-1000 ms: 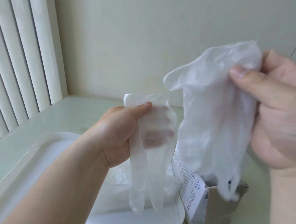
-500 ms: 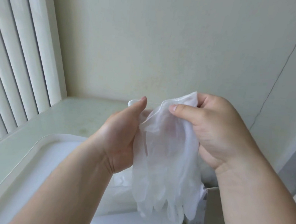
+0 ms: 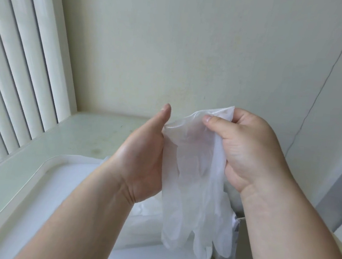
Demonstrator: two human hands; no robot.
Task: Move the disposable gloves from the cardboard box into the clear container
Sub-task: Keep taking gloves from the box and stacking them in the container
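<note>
Directly above the clear container (image 3: pixel 43 165) at its near-right corner, the gloves (image 3: pixel 195 173) hang long axis vertical, cuffs at 12 o'clock, pinched there between thumb and fingers of the right hand (image 3: pixel 251 151), while the left hand (image 3: pixel 142 158) abuts them at 9 o'clock, thumb raised, fingers hidden, grip indeterminate.

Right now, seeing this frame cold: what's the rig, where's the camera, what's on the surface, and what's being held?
There is no machine here: a person works with two bare hands. The one picture comes from a wide-angle camera worn on their head, looking forward and down. The right hand pinches the top of some thin, translucent disposable gloves, which hang down. The left hand sits against them with its thumb raised; its fingers are hidden behind them. Below, on a pale counter, are a clear container and, at right, part of a cardboard box.
</note>
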